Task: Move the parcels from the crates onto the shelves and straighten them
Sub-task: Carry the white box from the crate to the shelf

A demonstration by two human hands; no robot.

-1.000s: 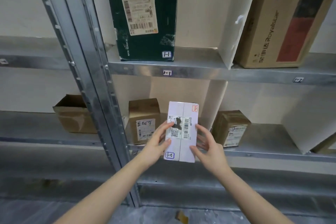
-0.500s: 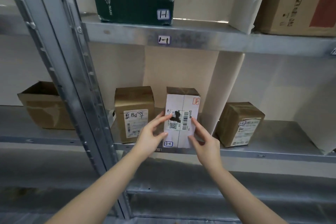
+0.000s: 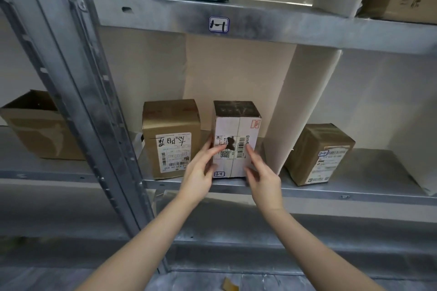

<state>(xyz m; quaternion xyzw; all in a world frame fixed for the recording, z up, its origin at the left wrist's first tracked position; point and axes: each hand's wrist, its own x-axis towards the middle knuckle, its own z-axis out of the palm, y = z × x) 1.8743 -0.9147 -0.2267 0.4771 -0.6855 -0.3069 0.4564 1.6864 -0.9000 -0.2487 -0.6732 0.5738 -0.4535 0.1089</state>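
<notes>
White parcel (image 3: 236,139) stands upright on the metal shelf (image 3: 307,190), beside a brown box (image 3: 171,137). Left hand (image 3: 201,168) and right hand (image 3: 262,177) grip its sides, fingers partly curled.

Parcel (image 3: 236,142) now on shelf (image 3: 331,190); hands prob. loosening.

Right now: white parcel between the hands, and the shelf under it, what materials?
White parcel: looks like cardboard with a matte white printed face, taped centre seam, paper shipping label. Shelf: probably galvanised steel, judging by its dull grey mottled sheen and folded front lip.
</notes>
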